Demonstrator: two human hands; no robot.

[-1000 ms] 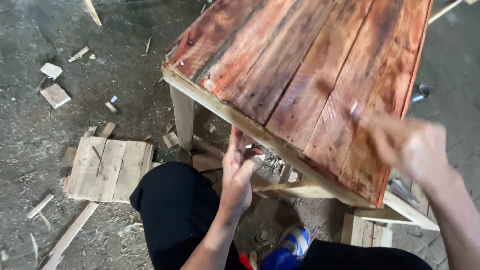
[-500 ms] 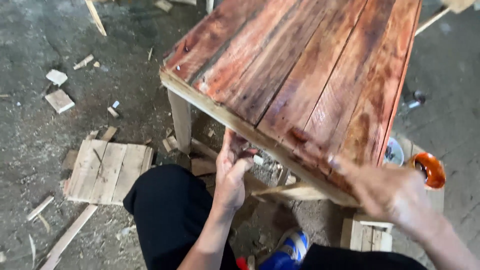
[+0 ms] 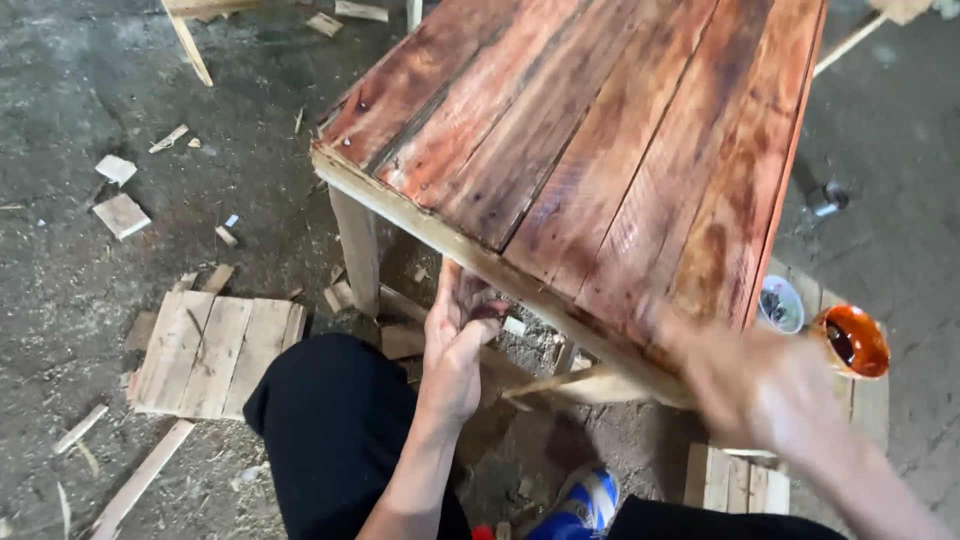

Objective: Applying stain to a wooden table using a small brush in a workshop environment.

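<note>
- While your left hand point(image 3: 455, 345) grips the underside of the front rail, fingers curled around the unstained edge, treat the wooden table point(image 3: 600, 150) as a stiff, fairly heavy item that will not flex under pressure.
- Note its position: it stands on the concrete floor point(image 3: 60, 260) directly in front of your knees, slatted top facing up.
- Expect the red-stained top to be wet and slick; take hold only on the bare front rail or the pale leg point(image 3: 355, 250).
- Your right hand point(image 3: 755, 385) is motion-blurred at the near right corner; you cannot tell whether it is spread or pinching anything.
- Compared with one second ago, the right hand has dropped from the tabletop to the corner, and a cup of orange stain point(image 3: 850, 340) has entered view; the left hand's grip is unchanged.
</note>
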